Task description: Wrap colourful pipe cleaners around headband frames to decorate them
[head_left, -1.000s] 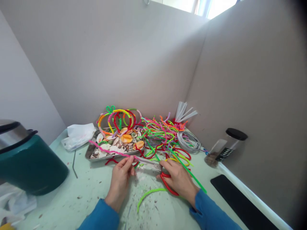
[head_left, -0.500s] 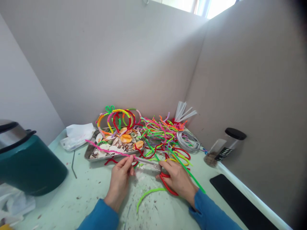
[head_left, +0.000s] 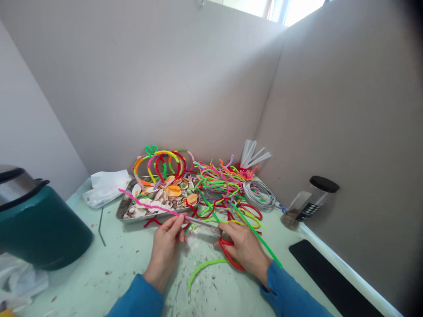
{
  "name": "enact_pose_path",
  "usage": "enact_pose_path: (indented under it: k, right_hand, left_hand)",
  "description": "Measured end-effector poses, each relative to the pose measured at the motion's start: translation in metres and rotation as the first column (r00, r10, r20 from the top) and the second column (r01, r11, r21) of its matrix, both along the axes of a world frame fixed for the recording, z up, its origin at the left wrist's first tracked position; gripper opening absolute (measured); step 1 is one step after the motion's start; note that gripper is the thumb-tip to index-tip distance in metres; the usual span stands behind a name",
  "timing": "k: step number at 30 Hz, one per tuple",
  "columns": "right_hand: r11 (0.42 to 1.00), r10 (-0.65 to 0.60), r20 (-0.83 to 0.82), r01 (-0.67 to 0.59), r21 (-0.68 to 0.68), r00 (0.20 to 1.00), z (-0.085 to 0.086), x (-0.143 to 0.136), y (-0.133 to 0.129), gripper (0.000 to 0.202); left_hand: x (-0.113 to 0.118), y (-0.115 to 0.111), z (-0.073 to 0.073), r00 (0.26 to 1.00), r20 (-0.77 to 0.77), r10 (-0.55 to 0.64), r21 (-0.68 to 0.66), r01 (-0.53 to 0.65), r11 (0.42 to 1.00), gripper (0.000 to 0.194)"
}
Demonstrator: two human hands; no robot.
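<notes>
My left hand [head_left: 168, 246] pinches a long pink pipe cleaner [head_left: 142, 203] near its right end; its other end reaches up and left over the shell tray. Scissors with red handles [head_left: 231, 255] are in my right hand [head_left: 246, 245], their metal blades [head_left: 203, 224] pointing left. The blade tips meet the pink pipe cleaner just beside my left fingertips. Whether the blades are fully closed is too small to tell. A curved light green piece [head_left: 205, 267] lies on the table below the scissors.
A metal tray [head_left: 142, 216] of shells stands behind my left hand, with colourful hoops [head_left: 165, 153] over it. Tangled pipe cleaners [head_left: 224, 178], a grey wire coil [head_left: 259, 196] and a clear jar [head_left: 310, 204] are farther right. A green bottle [head_left: 46, 229] stands left, a black strip [head_left: 330, 279] right.
The free left end of the pink pipe cleaner has shifted slightly up and right. Both hands have hardly moved, and the scissors remain at the pipe cleaner.
</notes>
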State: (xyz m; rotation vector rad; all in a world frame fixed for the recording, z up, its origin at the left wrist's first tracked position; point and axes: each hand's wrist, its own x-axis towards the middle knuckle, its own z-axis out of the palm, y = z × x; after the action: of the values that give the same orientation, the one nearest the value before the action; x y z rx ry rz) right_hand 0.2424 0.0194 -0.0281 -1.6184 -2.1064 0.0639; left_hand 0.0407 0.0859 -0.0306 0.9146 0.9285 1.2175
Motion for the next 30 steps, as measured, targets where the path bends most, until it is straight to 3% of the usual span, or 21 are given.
enact_pose_path:
  k: [30]
  right_hand:
    - [0.999, 0.002, 0.003, -0.002, 0.048, 1.000, 0.0028, -0.0029, -0.0028, 0.024]
  left_hand:
    - [0.0001, -0.0005, 0.0036, 0.988, 0.144, -0.054, -0.040, 0.061, 0.997, 0.022]
